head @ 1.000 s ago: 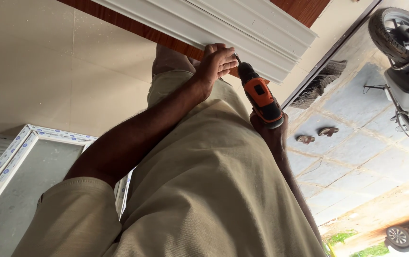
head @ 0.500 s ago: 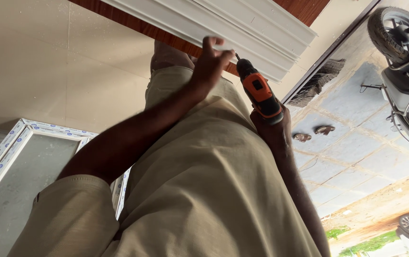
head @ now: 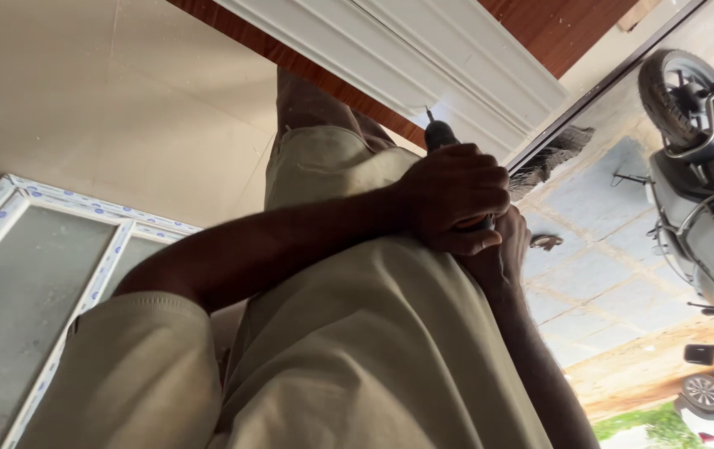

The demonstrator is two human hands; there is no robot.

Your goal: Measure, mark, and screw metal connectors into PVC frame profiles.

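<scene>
- Left hand (head: 455, 193), centre frame, wrapped closed over drill (head: 440, 133) body.
- Right hand (head: 502, 249) just below it, clamped on same drill; mostly hidden.
- Drill bit tip touches white frame profile (head: 423, 50), upper centre.
- Scooter (head: 706, 166) at right edge.

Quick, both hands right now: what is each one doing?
Left hand: closed over the dark power drill, on top of the other hand.
Right hand: under the left, mostly hidden; appears to grip the drill, cannot confirm.
</scene>
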